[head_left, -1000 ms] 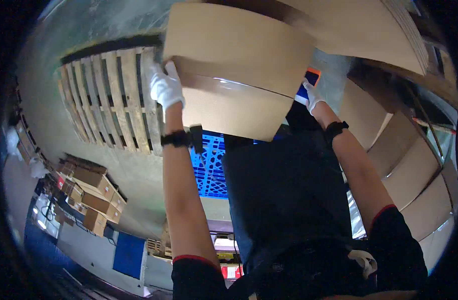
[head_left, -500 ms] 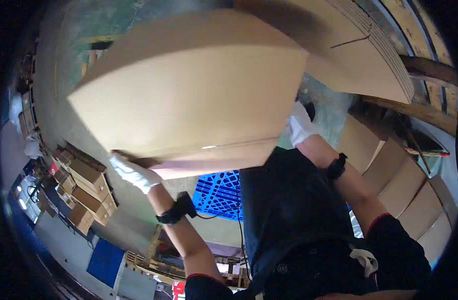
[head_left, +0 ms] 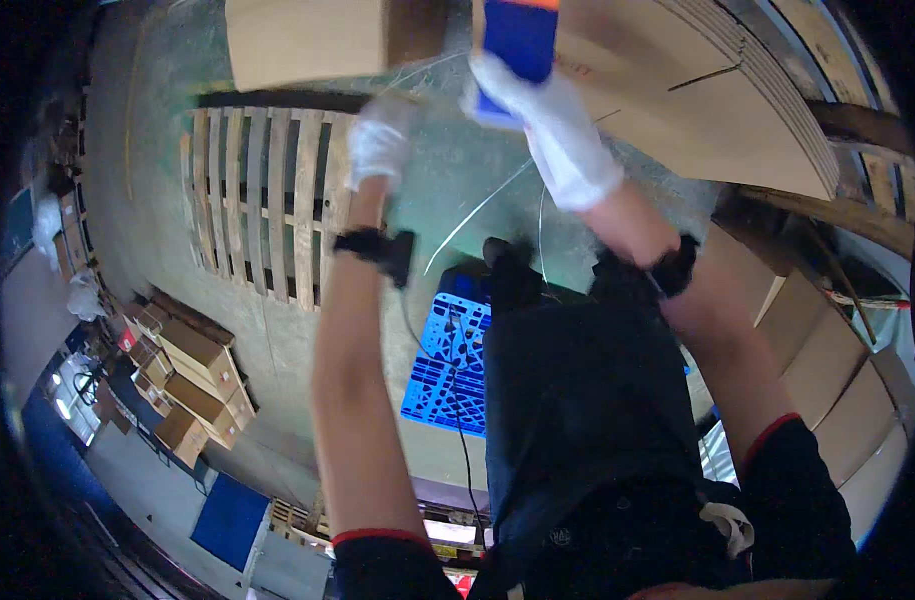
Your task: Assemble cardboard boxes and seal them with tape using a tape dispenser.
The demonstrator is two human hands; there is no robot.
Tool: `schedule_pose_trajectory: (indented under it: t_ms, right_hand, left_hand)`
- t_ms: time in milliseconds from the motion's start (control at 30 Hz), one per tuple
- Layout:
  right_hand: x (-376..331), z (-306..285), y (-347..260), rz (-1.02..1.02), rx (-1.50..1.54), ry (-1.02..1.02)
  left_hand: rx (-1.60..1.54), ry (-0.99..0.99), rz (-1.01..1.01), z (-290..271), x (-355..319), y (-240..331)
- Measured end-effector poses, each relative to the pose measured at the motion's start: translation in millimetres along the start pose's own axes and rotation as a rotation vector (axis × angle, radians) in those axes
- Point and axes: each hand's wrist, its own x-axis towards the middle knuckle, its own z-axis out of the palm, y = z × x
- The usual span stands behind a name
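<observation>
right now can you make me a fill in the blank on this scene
1. Both hands wear ____ gloves.
2. The right hand holds a ____ object against the cardboard.
3. The left hand reaches up just below a cardboard ____.
4. The pallet on the floor is made of ____.

Missing words: white; blue; box; wood

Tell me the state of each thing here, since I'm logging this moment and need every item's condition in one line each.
Cardboard box: raised, above the wooden pallet.
Left hand: gloved, just under the box; contact unclear.
Right hand: gloved, grip shut on blue object.
Flat cardboard sheets: stacked, unfolded.
Wooden pallet: lying flat on floor.
Blue plastic pallet: flat on floor, partly hidden.
Boxes at left: closed, stacked.
</observation>
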Motion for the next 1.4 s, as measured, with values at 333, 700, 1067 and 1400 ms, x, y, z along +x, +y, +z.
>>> schedule_pose_trajectory:
  t_ms: [333, 700, 1067, 1400]
  right_hand:
    - [-183.6, -186.9, 24.4, 0.480, 0.095, 0.370]
    - [-177.5, -257.4, -66.8, 0.257, -0.139, 0.436]
    - [-118.0, -362.9, -179.6, -0.529, -1.668, 0.551]
    - [-151.0, -342.5, -91.7, -0.040, -2.074, 0.212]
  left_hand:
    - [-0.892, -0.192, -0.107, -114.8, 27.6, 269.3]
    - [-0.342, 0.482, -0.097, -232.1, 217.9, 294.2]
    - [-0.535, 0.567, -0.161, -247.9, 201.2, 284.2]
    - [-1.123, 0.687, -1.244, -148.5, 70.7, 228.4]
